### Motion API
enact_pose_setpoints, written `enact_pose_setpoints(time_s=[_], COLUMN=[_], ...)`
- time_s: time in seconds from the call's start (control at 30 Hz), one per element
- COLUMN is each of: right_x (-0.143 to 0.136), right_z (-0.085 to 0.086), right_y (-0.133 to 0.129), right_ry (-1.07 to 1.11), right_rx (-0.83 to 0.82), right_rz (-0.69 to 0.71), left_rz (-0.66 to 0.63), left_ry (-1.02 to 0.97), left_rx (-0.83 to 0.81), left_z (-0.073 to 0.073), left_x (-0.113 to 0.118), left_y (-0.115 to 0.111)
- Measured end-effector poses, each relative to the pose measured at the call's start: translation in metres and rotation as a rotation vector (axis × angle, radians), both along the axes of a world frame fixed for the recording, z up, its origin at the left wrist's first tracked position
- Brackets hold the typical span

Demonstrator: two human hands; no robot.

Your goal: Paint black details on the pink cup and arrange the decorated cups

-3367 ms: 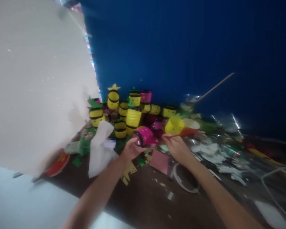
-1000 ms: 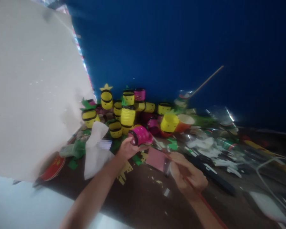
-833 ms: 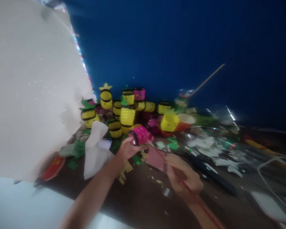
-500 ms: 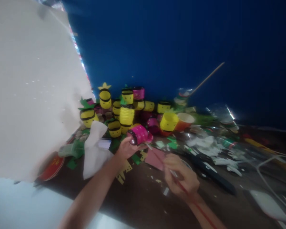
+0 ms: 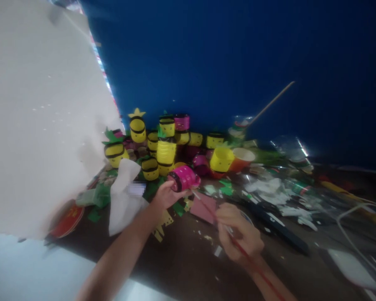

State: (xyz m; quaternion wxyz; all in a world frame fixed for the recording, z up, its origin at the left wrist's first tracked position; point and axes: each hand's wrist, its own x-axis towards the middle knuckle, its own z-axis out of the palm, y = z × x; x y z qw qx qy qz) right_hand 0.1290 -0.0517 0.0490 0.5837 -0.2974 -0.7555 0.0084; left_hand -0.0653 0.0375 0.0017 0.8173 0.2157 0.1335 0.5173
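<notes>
My left hand [image 5: 164, 195] is closed around a bright pink painted bottle cup [image 5: 184, 178], which lies tilted on its side with a dark rim facing left. My right hand [image 5: 240, 235] grips a thin red-handled paintbrush [image 5: 244, 251] in a pinch. The brush's tip points up and left and reaches the lower right edge of the pink cup; whether it touches is too blurred to tell. Beneath the brush a flat pink sheet [image 5: 202, 210] lies on the table [image 5: 188, 255].
Behind my hands stand several yellow cups [image 5: 166, 151] with black bands and small faces, some with green tops. White cloth [image 5: 125, 200] lies left, near a red bowl [image 5: 69, 219]. To the right are a black bar-like tool [image 5: 282, 230], white scraps [image 5: 269, 190] and clear plastic pieces [image 5: 291, 150].
The pink cup has turned slightly in my left hand. My right hand has shifted a little to the right and down, and the brush tip stays near the cup's lower edge.
</notes>
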Motion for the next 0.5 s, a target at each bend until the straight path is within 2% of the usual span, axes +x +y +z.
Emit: enact_pose_setpoints(time_s=[0.1, 0.3, 0.5], right_x=[0.002, 0.001, -0.001], right_z=[-0.001, -0.004, 0.0], right_y=[-0.001, -0.001, -0.002], right_ry=[0.007, 0.032, 0.004], right_rx=[0.01, 0.015, -0.005], right_rz=[0.014, -0.077, -0.097], left_rz=[0.011, 0.005, 0.03], left_ry=[0.006, 0.011, 0.064], left_rx=[-0.027, -0.023, -0.041], left_z=[0.001, 0.006, 0.014], left_x=[0.0, 0.002, 0.007], left_y=[0.0, -0.002, -0.005])
